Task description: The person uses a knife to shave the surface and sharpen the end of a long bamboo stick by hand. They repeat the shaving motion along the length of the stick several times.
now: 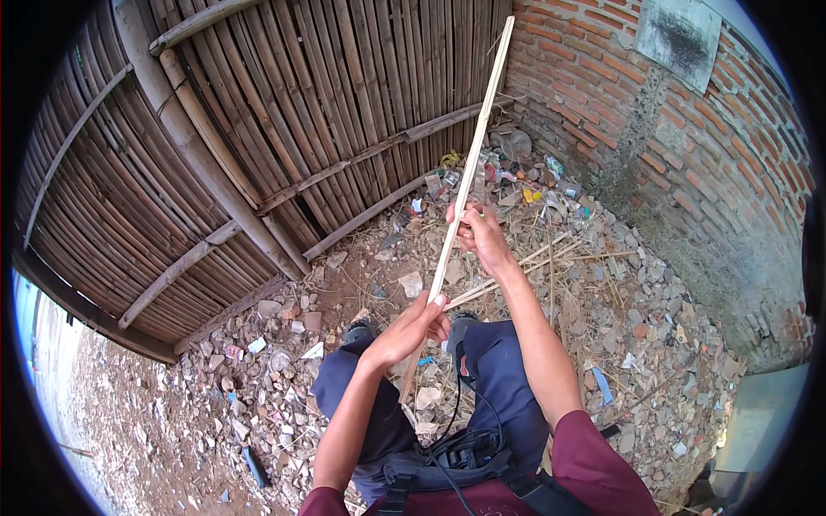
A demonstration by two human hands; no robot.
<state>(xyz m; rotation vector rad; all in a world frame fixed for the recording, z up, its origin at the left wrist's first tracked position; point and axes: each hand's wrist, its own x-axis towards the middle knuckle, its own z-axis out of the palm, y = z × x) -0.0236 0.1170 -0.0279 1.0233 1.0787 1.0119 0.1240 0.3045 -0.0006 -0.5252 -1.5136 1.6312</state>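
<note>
A long, pale bamboo strip (473,159) slants up and away in front of me, its far end reaching toward the corner of the walls. A dark line runs along it, and I cannot tell whether it is one piece or two side by side. My right hand (484,241) is closed around its middle. Lower down, near my knees, my left hand (408,333) grips the near part, thumb on top. Several thin bamboo strips (516,273) lie on the rubble just beyond my right knee, partly behind my right forearm.
A wall of upright bamboo slats (344,86) stands at the left and ahead. To the right rises a worn brick wall (688,142). Stones and litter cover the ground (284,344) around my shoes. A grey panel (761,421) leans at the lower right.
</note>
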